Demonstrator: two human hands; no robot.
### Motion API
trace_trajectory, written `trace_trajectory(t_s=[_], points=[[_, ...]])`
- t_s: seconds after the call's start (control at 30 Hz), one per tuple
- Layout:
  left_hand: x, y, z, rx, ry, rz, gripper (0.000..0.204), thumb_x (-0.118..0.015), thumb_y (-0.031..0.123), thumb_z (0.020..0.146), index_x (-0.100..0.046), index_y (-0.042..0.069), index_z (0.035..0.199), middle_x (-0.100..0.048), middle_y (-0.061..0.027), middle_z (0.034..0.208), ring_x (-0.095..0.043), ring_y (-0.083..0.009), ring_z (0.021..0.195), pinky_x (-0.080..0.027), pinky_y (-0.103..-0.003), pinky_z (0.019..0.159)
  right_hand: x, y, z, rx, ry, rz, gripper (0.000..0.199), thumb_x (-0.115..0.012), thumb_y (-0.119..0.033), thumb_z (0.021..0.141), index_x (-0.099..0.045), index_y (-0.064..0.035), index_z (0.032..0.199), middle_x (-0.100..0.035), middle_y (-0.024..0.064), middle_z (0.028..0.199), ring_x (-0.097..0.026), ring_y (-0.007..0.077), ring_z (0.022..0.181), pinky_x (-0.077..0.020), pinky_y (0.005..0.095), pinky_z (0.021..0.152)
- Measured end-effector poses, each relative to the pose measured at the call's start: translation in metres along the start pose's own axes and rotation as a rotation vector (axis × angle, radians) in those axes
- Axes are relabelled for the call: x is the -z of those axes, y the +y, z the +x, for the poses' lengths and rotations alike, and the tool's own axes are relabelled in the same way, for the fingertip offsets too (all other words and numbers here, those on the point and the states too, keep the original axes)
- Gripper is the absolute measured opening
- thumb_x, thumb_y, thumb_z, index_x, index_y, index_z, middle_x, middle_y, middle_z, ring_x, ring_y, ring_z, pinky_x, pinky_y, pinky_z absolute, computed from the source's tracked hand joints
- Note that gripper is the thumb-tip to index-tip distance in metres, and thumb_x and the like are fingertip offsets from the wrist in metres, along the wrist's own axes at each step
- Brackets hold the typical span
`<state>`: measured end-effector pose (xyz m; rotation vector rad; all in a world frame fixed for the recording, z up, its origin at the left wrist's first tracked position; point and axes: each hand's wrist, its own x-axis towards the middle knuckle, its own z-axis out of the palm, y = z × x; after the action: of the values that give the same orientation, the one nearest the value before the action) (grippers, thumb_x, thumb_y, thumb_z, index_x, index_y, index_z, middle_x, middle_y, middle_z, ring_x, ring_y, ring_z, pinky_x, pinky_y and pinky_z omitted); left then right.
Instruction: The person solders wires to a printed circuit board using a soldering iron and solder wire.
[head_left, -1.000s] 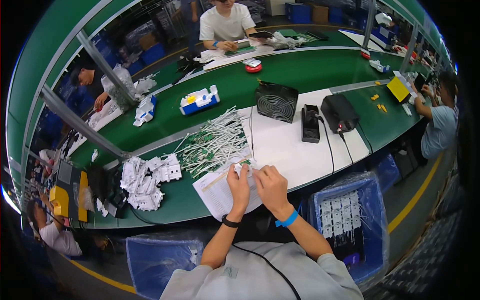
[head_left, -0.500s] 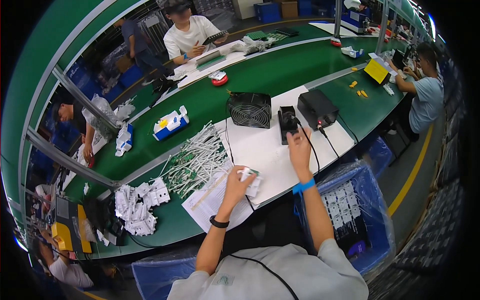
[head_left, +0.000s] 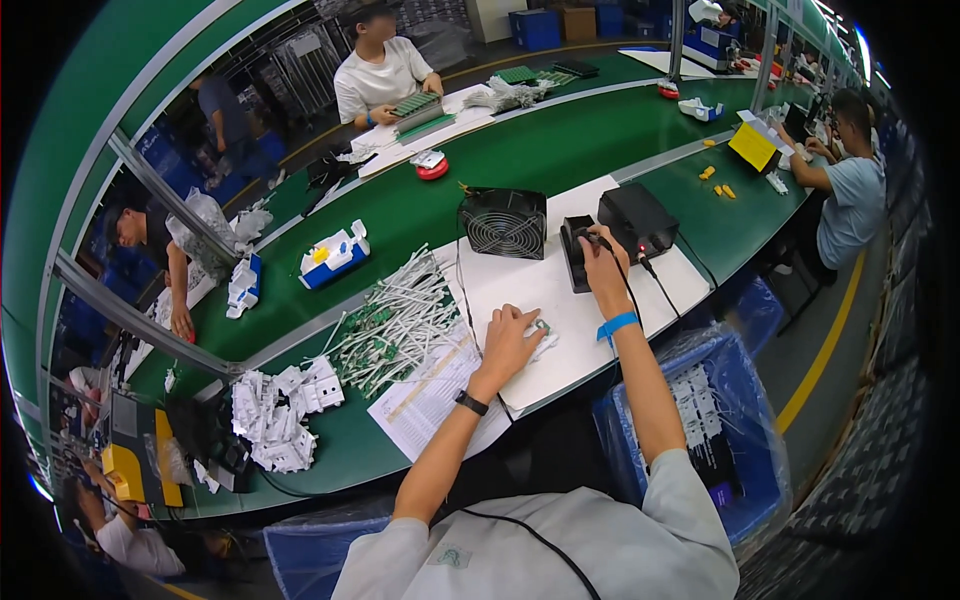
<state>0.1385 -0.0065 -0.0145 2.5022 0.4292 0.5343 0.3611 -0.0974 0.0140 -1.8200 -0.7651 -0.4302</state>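
Note:
My left hand (head_left: 507, 350) holds a small white plastic housing (head_left: 546, 340) with a bit of green circuit board showing, down on the white work board (head_left: 490, 290). Its fingers partly cover the piece. Further right, my right hand (head_left: 604, 278) is closed around the dark handle of a soldering iron (head_left: 594, 236), whose cable runs down past the wrist. The iron's tip is hidden at its black stand (head_left: 576, 262). Beside the stand sits a black soldering station (head_left: 640, 222) with a red light. A black fan (head_left: 503, 222) stands behind the work board.
Left of the work board lie a heap of white wires with green boards (head_left: 395, 315), a printed sheet (head_left: 425, 400) and piled white housings (head_left: 280, 420). A blue lined bin (head_left: 765, 440) stands at my right. Blue-and-white trays (head_left: 335, 257) rest on the green belt (head_left: 400, 205). Co-workers sit around.
My right hand has reached forward and closed on the soldering iron. My left hand has moved right and forward, lowering the white housing onto the board. The co-worker opposite has lowered a green panel.

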Motion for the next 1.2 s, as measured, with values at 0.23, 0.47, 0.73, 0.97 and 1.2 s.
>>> trace_trajectory(t_s=[0.23,0.47,0.73,0.97,1.2], points=[[-0.006,-0.006,-0.005,-0.004,0.05,-0.069,0.042,-0.071,0.028,0.091,-0.07,0.01,0.129,-0.055,-0.0132,0.111,-0.049,-0.0307,0.106,-0.04,-0.04,0.096,-0.011,0.012,-0.004,0.163,0.129,-0.072,0.012,-0.071,-0.013,0.094,-0.065,-0.0046,0.099,-0.07,0.0173,0.088,-0.069,0.0374,0.081,-0.0548,0.039,0.07],[-0.009,-0.007,-0.003,-0.007,0.064,-0.103,0.041,-0.07,0.03,0.092,-0.07,0.012,0.129,-0.055,-0.0122,0.113,-0.05,-0.0302,0.108,-0.04,-0.04,0.098,-0.002,0.025,-0.009,0.226,0.36,-0.098,0.015,-0.071,-0.013,0.095,-0.066,0.0008,0.097,-0.066,0.0165,0.085,-0.068,0.0345,0.076,-0.0537,0.0362,0.069],[0.001,-0.032,0.003,0.01,-0.081,-0.086,0.054,-0.069,0.026,0.089,-0.061,0.007,0.139,-0.061,-0.0152,0.122,-0.053,-0.0353,0.113,-0.043,-0.043,0.099,0.033,0.001,-0.072,0.011,0.127,0.306,0.016,-0.069,-0.006,0.096,-0.061,-0.003,0.11,-0.061,0.0034,0.092,-0.053,0.0081,0.072,-0.0423,0.0233,0.06],[0.025,0.019,-0.032,-0.034,0.179,-0.066,0.051,-0.073,0.015,0.085,-0.058,0.003,0.133,-0.059,-0.0163,0.124,-0.053,-0.0356,0.118,-0.043,-0.043,0.102,0.023,0.01,-0.091,0.036,0.113,0.357,0.009,-0.065,-0.006,0.096,-0.062,-0.002,0.103,-0.06,0.0041,0.085,-0.053,0.0086,0.07,-0.0424,0.0236,0.057],[0.022,0.012,-0.048,-0.047,0.089,0.018,0.04,-0.074,0.015,0.084,-0.068,0.011,0.123,-0.057,-0.0154,0.128,-0.05,-0.0353,0.12,-0.042,-0.045,0.104,0.019,-0.001,-0.093,-0.06,-0.092,0.465,0.007,-0.063,-0.008,0.097,-0.061,-0.001,0.096,-0.057,0.0029,0.073,-0.052,0.0085,0.063,-0.0402,0.026,0.054]])
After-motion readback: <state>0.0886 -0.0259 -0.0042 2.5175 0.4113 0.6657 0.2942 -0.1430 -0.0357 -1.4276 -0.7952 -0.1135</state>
